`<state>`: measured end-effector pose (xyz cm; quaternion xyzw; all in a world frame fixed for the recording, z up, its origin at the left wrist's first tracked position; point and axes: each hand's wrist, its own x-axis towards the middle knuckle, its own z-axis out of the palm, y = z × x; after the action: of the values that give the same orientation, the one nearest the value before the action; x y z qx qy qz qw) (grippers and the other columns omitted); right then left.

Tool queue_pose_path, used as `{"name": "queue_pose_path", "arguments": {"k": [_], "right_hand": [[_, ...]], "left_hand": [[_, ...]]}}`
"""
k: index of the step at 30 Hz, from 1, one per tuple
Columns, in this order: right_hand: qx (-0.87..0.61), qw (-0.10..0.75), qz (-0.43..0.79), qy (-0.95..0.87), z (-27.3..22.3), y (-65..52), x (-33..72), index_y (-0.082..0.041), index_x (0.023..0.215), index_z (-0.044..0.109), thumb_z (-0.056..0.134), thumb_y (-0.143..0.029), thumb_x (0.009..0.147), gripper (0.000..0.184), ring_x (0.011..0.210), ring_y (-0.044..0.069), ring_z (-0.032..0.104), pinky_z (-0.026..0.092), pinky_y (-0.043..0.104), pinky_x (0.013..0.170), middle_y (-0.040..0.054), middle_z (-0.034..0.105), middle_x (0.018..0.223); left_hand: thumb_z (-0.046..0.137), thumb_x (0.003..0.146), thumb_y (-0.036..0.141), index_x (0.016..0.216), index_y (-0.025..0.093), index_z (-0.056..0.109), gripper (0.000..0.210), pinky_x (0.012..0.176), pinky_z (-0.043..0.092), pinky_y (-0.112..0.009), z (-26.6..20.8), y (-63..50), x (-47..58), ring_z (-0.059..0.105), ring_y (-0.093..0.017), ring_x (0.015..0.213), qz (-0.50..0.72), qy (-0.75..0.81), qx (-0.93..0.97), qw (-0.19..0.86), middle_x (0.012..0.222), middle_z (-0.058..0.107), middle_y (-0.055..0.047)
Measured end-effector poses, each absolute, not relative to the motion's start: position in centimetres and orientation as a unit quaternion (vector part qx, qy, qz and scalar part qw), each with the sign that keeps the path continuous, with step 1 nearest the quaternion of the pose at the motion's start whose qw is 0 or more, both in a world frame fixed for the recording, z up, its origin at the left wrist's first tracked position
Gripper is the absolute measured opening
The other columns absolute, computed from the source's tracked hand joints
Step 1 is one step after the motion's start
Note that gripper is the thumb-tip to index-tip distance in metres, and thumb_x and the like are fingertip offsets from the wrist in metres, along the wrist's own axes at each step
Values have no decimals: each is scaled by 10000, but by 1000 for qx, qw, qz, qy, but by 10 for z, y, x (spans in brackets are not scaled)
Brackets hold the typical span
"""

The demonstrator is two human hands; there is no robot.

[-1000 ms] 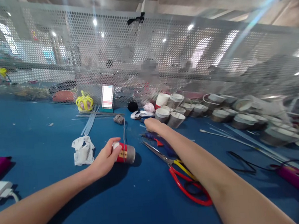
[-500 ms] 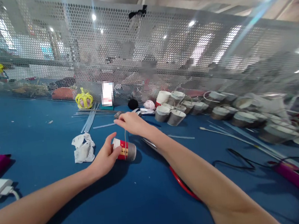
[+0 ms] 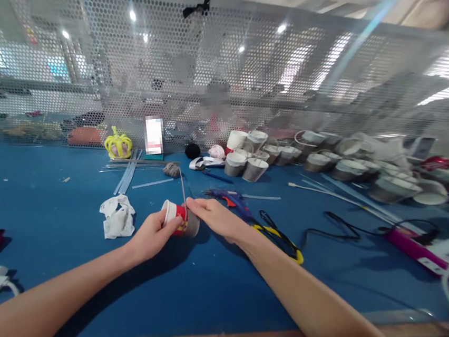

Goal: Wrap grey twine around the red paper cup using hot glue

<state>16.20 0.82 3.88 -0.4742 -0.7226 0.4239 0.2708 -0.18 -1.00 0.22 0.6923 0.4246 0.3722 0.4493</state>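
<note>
My left hand (image 3: 150, 235) is wrapped round a paper cup (image 3: 180, 213) lying on its side in the air just over the blue table. The cup is red with a white rim, and grey yarn covers its bottom end. Against the cup's upper side, my right hand (image 3: 213, 216) pinches a grey yarn strand (image 3: 183, 186) between thumb and fingers. That strand runs back to a small grey yarn ball (image 3: 171, 169) on the table. To the left lies a crumpled white lacy cloth (image 3: 118, 219).
A blue glue gun (image 3: 239, 204) and its black cord lie beside my right forearm, near yellow-handled scissors (image 3: 298, 256). Several yarn-wrapped cups (image 3: 255, 171) stand at the right. Clear glue sticks (image 3: 130, 175), a yellow crown (image 3: 118, 146) and a phone (image 3: 154, 135) sit before the mesh screen (image 3: 119, 67).
My right hand has come down from above the yarn ball to the cup's side. The cup tilts slightly differently in my left hand. The glue gun has come into sight from behind my forearm.
</note>
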Motion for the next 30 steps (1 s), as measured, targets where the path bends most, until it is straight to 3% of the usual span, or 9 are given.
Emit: {"name": "queue_pose_path", "arguments": {"k": [4,8,13,16,19,23,30], "right_hand": [[-448,363,538,-615,37,3,163,-153,763,591,602,-357,654,232,686,126,541,413,276,681,26,615,763],[-442,409,559,-570,36,1,164,-158,668,571,627,-299,617,160,674,113,530,407,264,668,15,605,755],[-474,360,496,-632,34,0,166,-147,722,591,549,-404,689,263,650,121,514,391,259,621,15,594,701],[-460,318,536,-632,31,0,165,-142,769,594,557,-407,686,280,637,113,511,391,254,612,14,591,713],[-428,354,591,-586,29,1,163,-151,759,589,618,-326,646,211,667,105,519,398,256,659,9,593,746],[-419,413,585,-558,35,1,165,-157,668,592,609,-306,653,151,670,90,506,383,246,689,-2,593,734],[-396,409,550,-612,40,0,167,-168,687,586,600,-294,669,128,626,86,499,374,235,631,-17,587,666]], "left_hand": [[391,779,375,823,108,548,313,596,398,-225,9,-18,-3,487,-136,642,335,408,730,434,688,556,-7],[380,785,386,821,114,544,319,586,397,-218,13,-19,-3,478,-130,630,329,407,732,436,678,541,-1],[355,800,377,796,116,533,316,579,381,-210,14,-19,-3,449,-113,607,320,399,738,439,665,515,3],[360,801,359,751,115,542,309,517,336,-190,16,-23,-4,392,-91,542,280,385,781,403,596,468,22],[373,796,355,708,117,538,302,486,299,-184,17,-25,-4,344,-77,510,256,373,804,386,552,424,37],[374,792,377,767,114,532,307,539,341,-195,18,-22,-2,396,-91,567,293,397,732,469,638,491,13],[418,763,429,801,133,535,321,545,353,-188,16,-16,-1,430,-89,574,335,429,614,571,671,523,7]]}}
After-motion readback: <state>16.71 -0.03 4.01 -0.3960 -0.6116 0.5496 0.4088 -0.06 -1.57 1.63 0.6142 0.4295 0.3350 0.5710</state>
